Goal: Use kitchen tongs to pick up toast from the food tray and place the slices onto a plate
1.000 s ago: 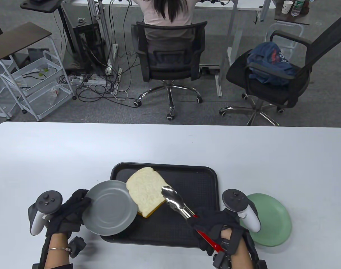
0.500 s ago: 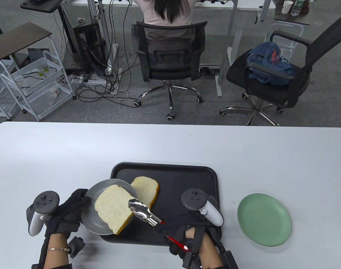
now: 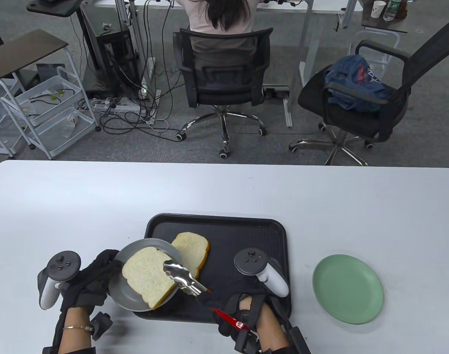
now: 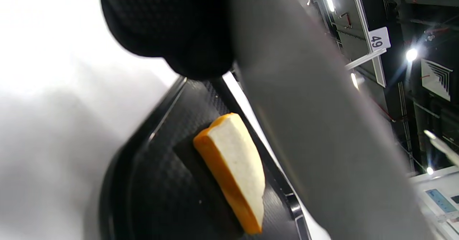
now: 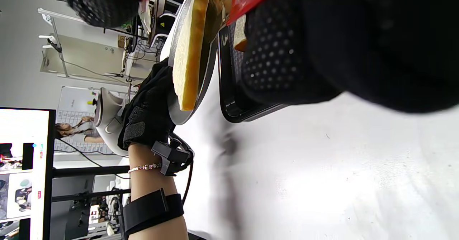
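My left hand (image 3: 99,274) grips the rim of a grey plate (image 3: 130,300), held tilted over the front left corner of the black tray (image 3: 246,236). One toast slice (image 3: 147,274) lies on that plate. The steel tips of the tongs (image 3: 178,274) are at its right edge. My right hand (image 3: 233,313) grips the tongs' red handles (image 3: 226,318). A second slice (image 3: 191,249) lies on the tray, partly behind the plate. The left wrist view shows the plate's underside (image 4: 308,111) above that slice (image 4: 233,168). In the right wrist view the plated slice (image 5: 188,53) stands edge-on.
A green plate (image 3: 348,289) sits on the white table (image 3: 224,191) right of the tray. Beyond the table's far edge stand two office chairs, with a person seated in one (image 3: 224,66), plus a wire cart (image 3: 43,110) and floor cables.
My right hand has moved left with the tongs, carrying a slice from over the tray onto the grey plate. The second slice beneath it came into sight. My left hand kept holding the plate.
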A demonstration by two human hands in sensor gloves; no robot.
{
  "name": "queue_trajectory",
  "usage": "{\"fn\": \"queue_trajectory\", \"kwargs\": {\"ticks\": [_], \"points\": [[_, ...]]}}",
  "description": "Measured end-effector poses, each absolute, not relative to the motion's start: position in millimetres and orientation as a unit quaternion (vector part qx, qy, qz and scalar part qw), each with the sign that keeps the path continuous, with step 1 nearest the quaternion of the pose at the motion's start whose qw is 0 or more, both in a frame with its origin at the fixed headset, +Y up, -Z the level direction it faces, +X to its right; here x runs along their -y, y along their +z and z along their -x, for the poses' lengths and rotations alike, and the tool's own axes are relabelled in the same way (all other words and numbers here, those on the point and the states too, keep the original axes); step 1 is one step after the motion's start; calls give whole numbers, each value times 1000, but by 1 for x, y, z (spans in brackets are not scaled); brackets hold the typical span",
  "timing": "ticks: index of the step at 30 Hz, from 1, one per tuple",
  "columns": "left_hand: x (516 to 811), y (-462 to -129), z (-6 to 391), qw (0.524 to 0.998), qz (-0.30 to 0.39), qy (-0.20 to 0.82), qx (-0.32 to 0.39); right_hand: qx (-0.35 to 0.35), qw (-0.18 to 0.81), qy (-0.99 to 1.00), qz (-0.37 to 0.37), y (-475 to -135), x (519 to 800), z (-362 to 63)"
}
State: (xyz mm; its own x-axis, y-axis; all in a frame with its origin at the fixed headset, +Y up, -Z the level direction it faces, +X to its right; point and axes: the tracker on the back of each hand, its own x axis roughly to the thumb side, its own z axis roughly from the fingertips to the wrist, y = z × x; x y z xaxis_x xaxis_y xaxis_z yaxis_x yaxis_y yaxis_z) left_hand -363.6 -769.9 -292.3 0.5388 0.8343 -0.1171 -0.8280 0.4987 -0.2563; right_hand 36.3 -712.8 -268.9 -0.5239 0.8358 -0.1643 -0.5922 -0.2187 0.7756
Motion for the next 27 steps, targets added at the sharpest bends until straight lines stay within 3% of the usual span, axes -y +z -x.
{"fn": "queue_trajectory", "kwargs": {"ticks": [14,27], "points": [[773,-290,374,855,124,503,-8,-392,519,750,-122,-268,704,-85],[773,-289,380,853,112,509,-21,-436,494,750,-58,-269,758,-99]]}}
